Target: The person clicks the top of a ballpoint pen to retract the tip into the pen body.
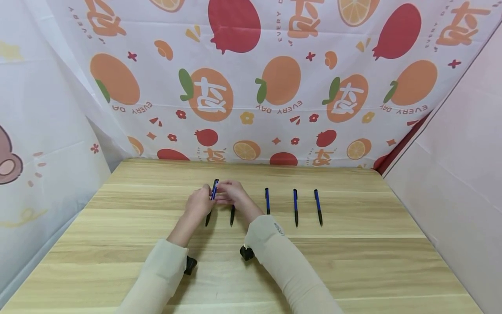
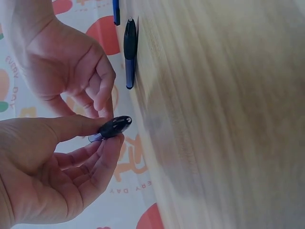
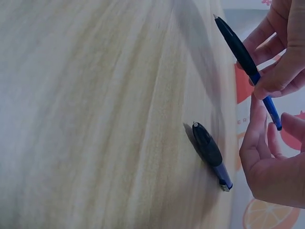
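Left hand [image 1: 198, 203] is pinching a blue-and-black ballpoint pen [image 1: 214, 190] between thumb and fingers, holding it above the table [image 1: 353, 270]. Long axis is running near-far, black tip toward the person. Right hand [image 1: 235, 195] is sitting just right of the blue end, nearer it than the left; fingers loosely curved, thumb spread, contact unclear.

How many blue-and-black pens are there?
5: one blue-and-black pen in the left hand, one partly hidden by the right hand, three lying farther right.
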